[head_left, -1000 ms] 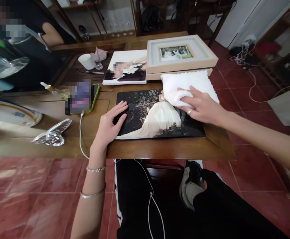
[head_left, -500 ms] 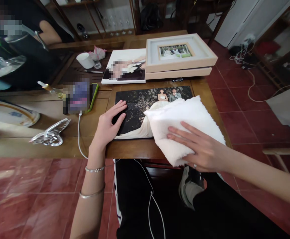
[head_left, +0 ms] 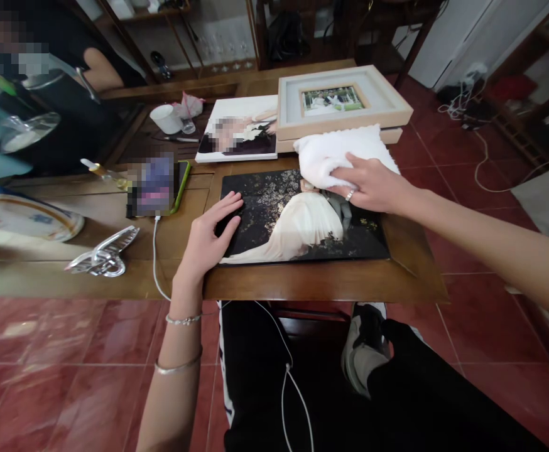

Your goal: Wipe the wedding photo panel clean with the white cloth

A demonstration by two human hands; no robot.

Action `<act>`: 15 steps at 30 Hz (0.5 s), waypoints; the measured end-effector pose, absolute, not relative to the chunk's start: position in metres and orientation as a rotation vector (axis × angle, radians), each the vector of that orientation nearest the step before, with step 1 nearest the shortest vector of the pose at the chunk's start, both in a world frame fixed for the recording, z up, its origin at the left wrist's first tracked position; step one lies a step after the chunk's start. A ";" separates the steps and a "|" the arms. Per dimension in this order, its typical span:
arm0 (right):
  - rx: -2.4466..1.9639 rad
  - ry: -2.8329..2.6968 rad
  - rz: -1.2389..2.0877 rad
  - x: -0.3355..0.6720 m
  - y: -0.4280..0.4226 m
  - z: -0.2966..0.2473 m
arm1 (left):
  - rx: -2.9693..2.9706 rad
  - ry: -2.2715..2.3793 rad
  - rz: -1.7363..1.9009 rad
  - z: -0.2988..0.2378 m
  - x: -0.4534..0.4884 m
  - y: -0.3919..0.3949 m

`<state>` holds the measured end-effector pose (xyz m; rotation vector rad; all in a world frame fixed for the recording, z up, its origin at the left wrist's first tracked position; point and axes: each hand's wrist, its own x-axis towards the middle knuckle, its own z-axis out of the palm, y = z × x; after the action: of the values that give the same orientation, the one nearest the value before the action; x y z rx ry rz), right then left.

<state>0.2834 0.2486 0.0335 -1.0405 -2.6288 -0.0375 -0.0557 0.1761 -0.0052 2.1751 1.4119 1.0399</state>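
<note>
Having shifted from the near edge, the cloth (head_left: 343,143) is covering the far right of the photo (head_left: 300,223), which is lying flat on the table (head_left: 321,284). Well apart, the left hand (head_left: 208,232) is resting spread on the photo's left and the right hand (head_left: 375,185) is clutching the cloth, apparently wiping; another stroke would be needing even pressure.

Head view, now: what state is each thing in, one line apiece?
Left hand: open, resting at the left edge of the dark photo
Right hand: gripping the cloth
Cloth: bunched at the fingers
Dark photo: flat, upper right covered
Phone: cable plugged in
Picture frame: lying face up
Hair clip: lying down
</note>
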 end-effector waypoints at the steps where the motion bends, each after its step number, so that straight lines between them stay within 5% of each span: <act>1: -1.071 -2.618 -0.049 0.282 0.251 0.034 | 2.173 1.411 1.041 -0.005 -0.056 0.176; 15: -0.662 -2.573 0.101 0.286 0.119 0.023 | 2.167 1.408 1.057 -0.005 -0.055 0.176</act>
<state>0.2861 0.1186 0.0231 -0.6623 -2.5733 0.1008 -0.0547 0.1762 -0.0055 2.1671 1.4082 1.0568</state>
